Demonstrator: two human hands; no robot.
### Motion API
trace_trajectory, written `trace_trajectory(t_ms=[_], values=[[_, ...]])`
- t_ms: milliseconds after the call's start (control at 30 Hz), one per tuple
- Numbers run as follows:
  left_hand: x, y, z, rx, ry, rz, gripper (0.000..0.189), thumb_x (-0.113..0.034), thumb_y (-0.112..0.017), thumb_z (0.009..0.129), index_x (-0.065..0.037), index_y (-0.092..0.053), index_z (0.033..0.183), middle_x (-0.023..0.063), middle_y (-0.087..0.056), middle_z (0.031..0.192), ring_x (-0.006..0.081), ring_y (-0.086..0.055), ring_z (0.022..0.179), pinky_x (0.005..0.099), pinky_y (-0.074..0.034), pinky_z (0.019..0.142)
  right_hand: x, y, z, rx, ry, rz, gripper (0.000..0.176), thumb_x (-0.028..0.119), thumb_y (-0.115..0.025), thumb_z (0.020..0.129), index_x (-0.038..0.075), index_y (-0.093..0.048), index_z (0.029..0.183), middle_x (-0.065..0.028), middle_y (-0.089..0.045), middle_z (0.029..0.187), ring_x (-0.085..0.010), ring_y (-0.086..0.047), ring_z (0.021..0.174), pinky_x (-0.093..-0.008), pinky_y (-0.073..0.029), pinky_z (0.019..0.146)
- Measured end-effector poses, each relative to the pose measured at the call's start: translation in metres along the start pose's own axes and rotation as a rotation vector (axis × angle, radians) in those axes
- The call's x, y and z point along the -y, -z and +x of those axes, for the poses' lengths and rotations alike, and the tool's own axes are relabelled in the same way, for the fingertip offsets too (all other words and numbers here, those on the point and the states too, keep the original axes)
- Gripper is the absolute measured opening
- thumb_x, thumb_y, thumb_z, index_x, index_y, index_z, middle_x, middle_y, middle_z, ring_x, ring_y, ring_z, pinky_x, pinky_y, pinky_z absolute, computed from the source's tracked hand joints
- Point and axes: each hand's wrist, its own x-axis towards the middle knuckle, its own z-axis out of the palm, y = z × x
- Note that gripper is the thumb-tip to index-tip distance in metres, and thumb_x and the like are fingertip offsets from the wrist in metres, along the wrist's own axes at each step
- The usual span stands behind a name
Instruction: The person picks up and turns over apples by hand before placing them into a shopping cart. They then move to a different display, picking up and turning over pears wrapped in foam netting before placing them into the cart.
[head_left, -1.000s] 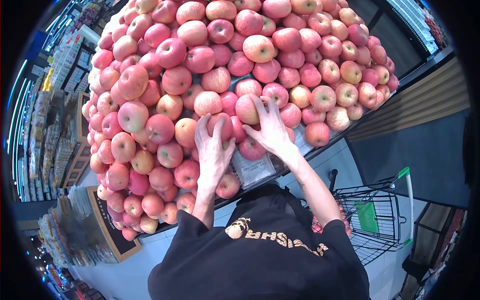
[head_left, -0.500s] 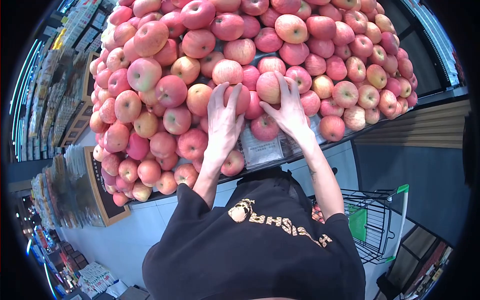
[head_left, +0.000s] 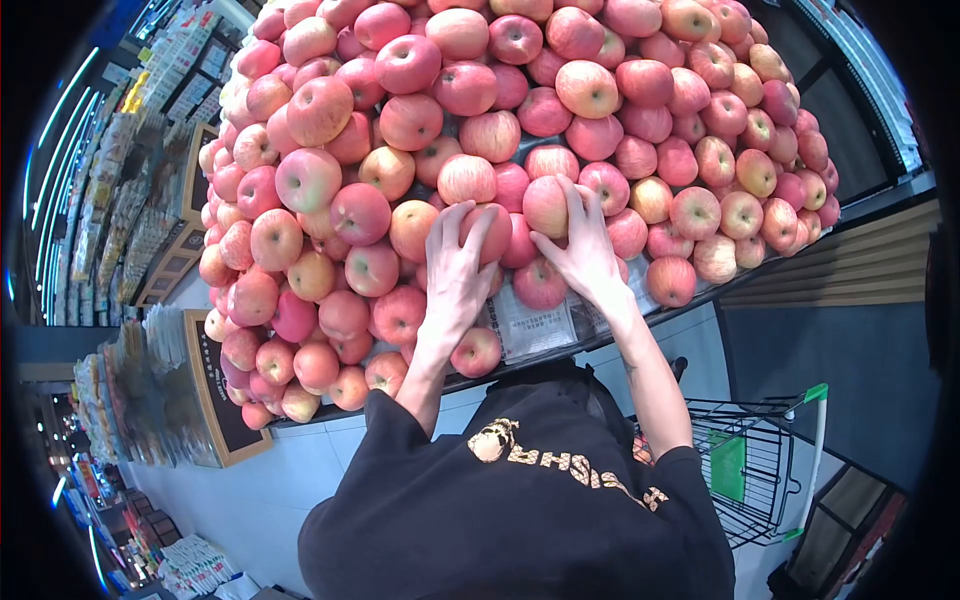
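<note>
A large heap of red and yellowish apples point(head_left: 417, 122) fills the display in front of me. My left hand point(head_left: 455, 275) is curled over a red apple point(head_left: 499, 236) near the front of the heap. Just to its right, my right hand point(head_left: 590, 255) has its fingers wrapped round a pinkish-yellow apple point(head_left: 545, 207). Both apples rest among the others, and my fingers hide part of each. Between and below my hands sits another red apple point(head_left: 540, 285), beside a printed sheet point(head_left: 536, 328) on the display surface.
A shopping cart point(head_left: 770, 470) with green trim stands at my right, with some apples partly showing beside my arm. A dark wood-framed sign point(head_left: 232, 390) is at the display's left corner. Packed shelves point(head_left: 90, 200) line the far left.
The whole view has shifted slightly down and to the right. My hands stay on the same two apples, with little visible movement.
</note>
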Motion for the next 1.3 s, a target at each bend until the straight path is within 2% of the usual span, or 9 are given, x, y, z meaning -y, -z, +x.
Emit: trace_trajectory(t_ms=[367, 467, 533, 800, 967, 1067, 1100, 1200, 1300], values=[[0.003, -0.005, -0.008, 0.002, 0.014, -0.051, 0.072, 0.001, -0.075, 0.06, -0.013, -0.051, 0.126, 0.0142, -0.041, 0.131, 0.0357, -0.039, 0.123, 0.0444, -0.034, 0.105, -0.002, -0.002, -0.002, -0.002, 0.0, -0.011, 0.074, 0.016, -0.071, 0.074, 0.006, -0.033, 0.136, -0.0234, -0.038, 0.124, -0.0439, -0.042, 0.116, -0.0484, -0.04, 0.099], [0.001, -0.005, -0.007, 0.012, 0.039, -0.05, 0.069, 0.0, -0.074, 0.062, -0.013, -0.051, 0.126, 0.0159, -0.04, 0.131, 0.0366, -0.039, 0.123, 0.0451, -0.034, 0.104, -0.002, -0.002, -0.001, -0.007, 0.003, -0.005, 0.073, 0.016, -0.071, 0.074, 0.006, -0.033, 0.136, -0.023, -0.038, 0.124, -0.0435, -0.042, 0.116, -0.0481, -0.04, 0.098], [0.001, -0.008, -0.006, -0.049, 0.08, -0.068, 0.062, -0.004, -0.074, 0.069, -0.012, -0.051, 0.126, 0.0159, -0.037, 0.133, 0.0365, -0.039, 0.123, 0.0435, -0.037, 0.104, -0.002, -0.002, -0.002, -0.006, 0.002, -0.007, 0.073, 0.016, -0.071, 0.074, 0.006, -0.034, 0.136, -0.0227, -0.039, 0.123, -0.0431, -0.043, 0.116, -0.048, -0.04, 0.098], [-0.001, -0.013, -0.007, -0.079, 0.037, -0.059, 0.058, -0.009, -0.073, 0.072, -0.011, -0.051, 0.126, 0.0184, -0.035, 0.134, 0.0391, -0.035, 0.125, 0.0446, -0.035, 0.105, -0.004, -0.002, -0.004, 0.01, -0.02, 0.014, 0.075, 0.017, -0.073, 0.074, 0.007, -0.033, 0.137, -0.0203, -0.039, 0.126, -0.0404, -0.042, 0.118, -0.0463, -0.038, 0.101], [-0.007, -0.011, -0.009, -0.103, 0.071, -0.064, 0.054, -0.01, -0.072, 0.072, -0.012, -0.054, 0.123, 0.0172, -0.037, 0.134, 0.0372, -0.036, 0.125, 0.0443, -0.035, 0.105, -0.008, -0.005, -0.006, 0.009, -0.027, 0.01, 0.08, 0.018, -0.074, 0.074, 0.008, -0.03, 0.14, -0.0204, -0.038, 0.129, -0.0395, -0.04, 0.122, -0.0451, -0.034, 0.105], [-0.006, -0.013, -0.018, -0.253, -0.064, -0.112, 0.048, -0.009, -0.073, 0.071, -0.012, -0.057, 0.116, 0.0142, -0.041, 0.128, 0.0329, -0.04, 0.122, 0.0428, -0.037, 0.102, -0.008, -0.004, -0.008, 0.006, -0.017, -0.024, 0.085, 0.021, -0.075, 0.073, 0.007, -0.028, 0.141, -0.0227, -0.036, 0.13, -0.0412, -0.038, 0.123, -0.0474, -0.034, 0.105], [-0.009, -0.013, -0.023, -0.28, -0.101, -0.12, 0.043, -0.006, -0.073, 0.07, -0.009, -0.06, 0.111, 0.0129, -0.046, 0.122, 0.0312, -0.046, 0.114, 0.041, -0.041, 0.097, -0.006, -0.004, -0.008, -0.008, 0.006, -0.065, 0.086, 0.022, -0.075, 0.072, 0.005, -0.027, 0.141, -0.0245, -0.035, 0.129, -0.0432, -0.038, 0.122, -0.0495, -0.034, 0.104], [-0.016, -0.018, -0.044, -0.163, -0.18, -0.312, 0.033, 0.002, -0.069, 0.071, -0.006, -0.062, 0.103, 0.0106, -0.056, 0.102, 0.0273, -0.055, 0.099, 0.0364, -0.047, 0.085, 0.002, 0.005, -0.018, -0.022, -0.056, -0.021, 0.088, 0.024, -0.076, 0.072, 0.005, -0.027, 0.142, -0.0244, -0.036, 0.13, -0.0417, -0.037, 0.123, -0.0495, -0.032, 0.105], [-0.019, -0.01, -0.071, 0.13, -0.119, -0.285, 0.035, -0.001, -0.07, 0.071, -0.006, -0.061, 0.105, 0.0109, -0.056, 0.101, 0.0293, -0.054, 0.098, 0.0375, -0.046, 0.087, 0.006, 0.017, -0.041, -0.02, -0.075, -0.107, 0.087, 0.024, -0.077, 0.072, 0.005, -0.03, 0.142, -0.0237, -0.037, 0.13, -0.0399, -0.037, 0.123, -0.0476, -0.033, 0.104]])
